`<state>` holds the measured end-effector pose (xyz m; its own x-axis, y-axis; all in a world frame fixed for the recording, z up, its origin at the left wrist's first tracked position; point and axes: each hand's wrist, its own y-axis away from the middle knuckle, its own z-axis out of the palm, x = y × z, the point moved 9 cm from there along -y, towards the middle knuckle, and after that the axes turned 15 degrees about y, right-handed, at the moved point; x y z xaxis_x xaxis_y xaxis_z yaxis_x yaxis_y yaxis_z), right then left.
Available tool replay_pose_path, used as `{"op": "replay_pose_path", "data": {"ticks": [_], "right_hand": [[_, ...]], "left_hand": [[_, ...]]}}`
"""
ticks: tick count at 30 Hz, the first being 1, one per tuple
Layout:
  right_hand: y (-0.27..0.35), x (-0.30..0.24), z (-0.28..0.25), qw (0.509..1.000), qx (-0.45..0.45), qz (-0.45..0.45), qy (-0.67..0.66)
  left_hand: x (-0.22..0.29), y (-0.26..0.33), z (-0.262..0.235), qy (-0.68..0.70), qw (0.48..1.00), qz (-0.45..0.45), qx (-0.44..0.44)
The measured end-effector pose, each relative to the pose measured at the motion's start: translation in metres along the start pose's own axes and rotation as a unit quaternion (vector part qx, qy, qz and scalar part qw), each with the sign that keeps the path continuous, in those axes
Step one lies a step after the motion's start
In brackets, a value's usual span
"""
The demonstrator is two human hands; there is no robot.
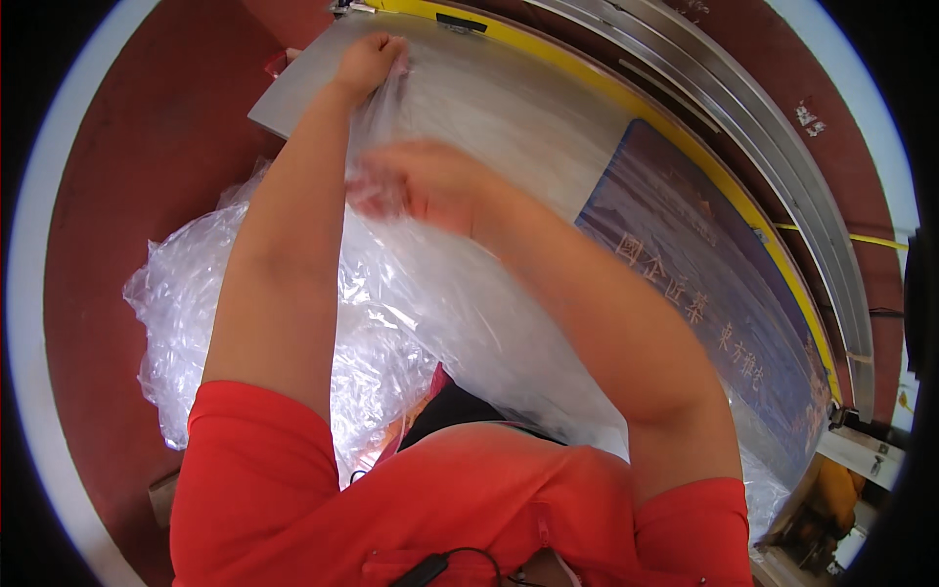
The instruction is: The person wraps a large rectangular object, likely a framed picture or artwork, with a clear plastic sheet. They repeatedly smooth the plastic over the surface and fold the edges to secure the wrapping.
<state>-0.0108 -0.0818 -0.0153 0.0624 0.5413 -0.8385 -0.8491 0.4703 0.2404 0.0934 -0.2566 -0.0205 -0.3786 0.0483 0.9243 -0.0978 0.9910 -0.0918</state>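
Note:
My left hand, stretched out at the far side, is closed in a pinch on clear plastic film. A pulled strand of the film hangs from it toward my body. Nearer to me, my right hand is smeared by motion, with bunched film at its curled fingers. Loose, crumpled film billows below both hands and to the left of my left forearm. Under the hands, a pale grey sheet-covered work surface stretches to the right.
A dark printed panel with lettering lies on the right of the surface. Yellow edging runs along the far side, with a curved-looking metal rail beyond it. The floor is red-brown. Assorted items sit at the lower right.

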Motion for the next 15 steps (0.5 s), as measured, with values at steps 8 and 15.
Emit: {"op": "replay_pose_path", "data": {"ticks": [8,15], "right_hand": [[0.293,-0.076,-0.011,0.914,0.119,-0.146,0.360],[0.794,-0.048,-0.083,0.378,0.840,-0.275,0.278]], "left_hand": [[-0.028,0.004,-0.045,-0.257,0.949,0.098,0.152],[-0.048,-0.026,-0.056,-0.375,0.910,0.000,0.177]]}}
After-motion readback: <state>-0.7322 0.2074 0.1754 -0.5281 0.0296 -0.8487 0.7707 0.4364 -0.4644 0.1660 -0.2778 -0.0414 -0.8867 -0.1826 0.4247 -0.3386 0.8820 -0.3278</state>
